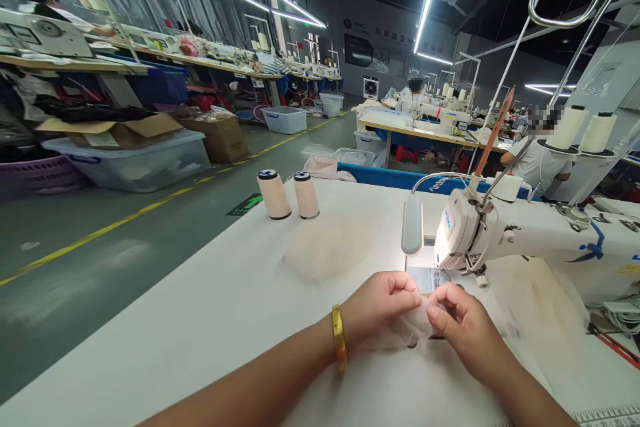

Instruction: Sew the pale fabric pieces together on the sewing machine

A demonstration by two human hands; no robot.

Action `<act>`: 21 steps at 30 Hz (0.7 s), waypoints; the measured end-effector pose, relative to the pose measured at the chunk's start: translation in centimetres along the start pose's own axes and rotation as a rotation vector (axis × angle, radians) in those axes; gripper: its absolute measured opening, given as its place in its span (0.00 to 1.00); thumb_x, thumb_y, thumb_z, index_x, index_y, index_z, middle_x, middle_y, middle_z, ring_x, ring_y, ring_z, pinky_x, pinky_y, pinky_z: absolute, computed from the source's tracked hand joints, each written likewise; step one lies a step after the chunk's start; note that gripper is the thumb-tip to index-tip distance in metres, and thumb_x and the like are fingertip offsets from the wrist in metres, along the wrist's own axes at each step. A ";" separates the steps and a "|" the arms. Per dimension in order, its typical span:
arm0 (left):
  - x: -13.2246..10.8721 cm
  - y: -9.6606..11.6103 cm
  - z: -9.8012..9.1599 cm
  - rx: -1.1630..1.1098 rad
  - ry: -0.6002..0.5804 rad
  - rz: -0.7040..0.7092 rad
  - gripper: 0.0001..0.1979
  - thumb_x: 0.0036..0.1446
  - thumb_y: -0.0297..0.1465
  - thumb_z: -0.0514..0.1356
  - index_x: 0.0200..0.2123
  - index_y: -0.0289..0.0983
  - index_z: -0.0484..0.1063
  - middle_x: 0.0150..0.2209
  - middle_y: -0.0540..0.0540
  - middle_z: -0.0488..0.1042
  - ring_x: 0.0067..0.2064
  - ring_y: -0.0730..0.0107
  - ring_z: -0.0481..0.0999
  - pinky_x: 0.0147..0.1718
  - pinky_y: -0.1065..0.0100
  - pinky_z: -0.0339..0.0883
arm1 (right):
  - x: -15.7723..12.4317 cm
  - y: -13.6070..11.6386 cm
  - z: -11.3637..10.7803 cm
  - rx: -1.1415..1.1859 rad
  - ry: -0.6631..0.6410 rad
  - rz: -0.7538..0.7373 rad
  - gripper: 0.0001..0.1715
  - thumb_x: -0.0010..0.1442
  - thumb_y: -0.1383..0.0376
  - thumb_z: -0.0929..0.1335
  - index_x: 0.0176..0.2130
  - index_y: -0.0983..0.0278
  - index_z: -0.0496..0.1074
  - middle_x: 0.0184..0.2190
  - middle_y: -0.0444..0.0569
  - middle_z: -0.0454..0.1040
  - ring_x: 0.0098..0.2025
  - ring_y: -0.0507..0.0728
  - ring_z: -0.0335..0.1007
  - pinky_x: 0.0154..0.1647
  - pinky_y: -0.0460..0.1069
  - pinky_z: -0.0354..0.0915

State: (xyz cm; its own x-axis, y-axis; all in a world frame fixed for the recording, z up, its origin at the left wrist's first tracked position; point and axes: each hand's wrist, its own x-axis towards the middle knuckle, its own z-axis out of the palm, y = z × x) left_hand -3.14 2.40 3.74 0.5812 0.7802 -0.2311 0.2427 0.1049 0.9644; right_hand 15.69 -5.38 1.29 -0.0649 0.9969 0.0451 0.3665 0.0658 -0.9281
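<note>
Just in front of the sewing machine's needle, my left hand (387,303) and my right hand (463,323) pinch a thin, sheer white fabric (419,323) between thumbs and fingers. The hands are close together, with the cloth stretched across the small gap. A gold bangle circles my left wrist. The white sewing machine (515,233) stands behind and to the right, its needle and presser foot a little beyond my fingertips. A lamp (413,227) hangs beside the machine head and lights the metal plate. The fabric's lower part blends into the white table.
Two cream thread cones (274,197) stand at the table's far edge. A sheer beige piece (327,250) lies on the white tabletop (200,333). More sheer fabric (543,300) lies right of the needle. Red-handled scissors (617,347) and a ruler (607,413) are at the right.
</note>
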 end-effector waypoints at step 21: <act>0.1 -0.1 0.4 -0.065 -0.025 -0.046 0.12 0.38 0.40 0.60 0.24 0.38 0.70 0.22 0.53 0.68 0.27 0.70 0.64 0.27 0.69 0.55 | -0.2 -0.5 0.3 0.198 -0.026 0.067 0.20 0.65 0.48 0.70 0.33 0.61 0.71 0.28 0.44 0.74 0.33 0.56 0.68 0.38 0.49 0.65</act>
State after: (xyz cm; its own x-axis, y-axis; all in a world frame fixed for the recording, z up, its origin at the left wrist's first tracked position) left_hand -2.81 2.19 3.55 0.5902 0.7578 -0.2782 0.2196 0.1809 0.9587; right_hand 15.22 -5.59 1.63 -0.0715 0.9971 -0.0261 0.1817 -0.0127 -0.9833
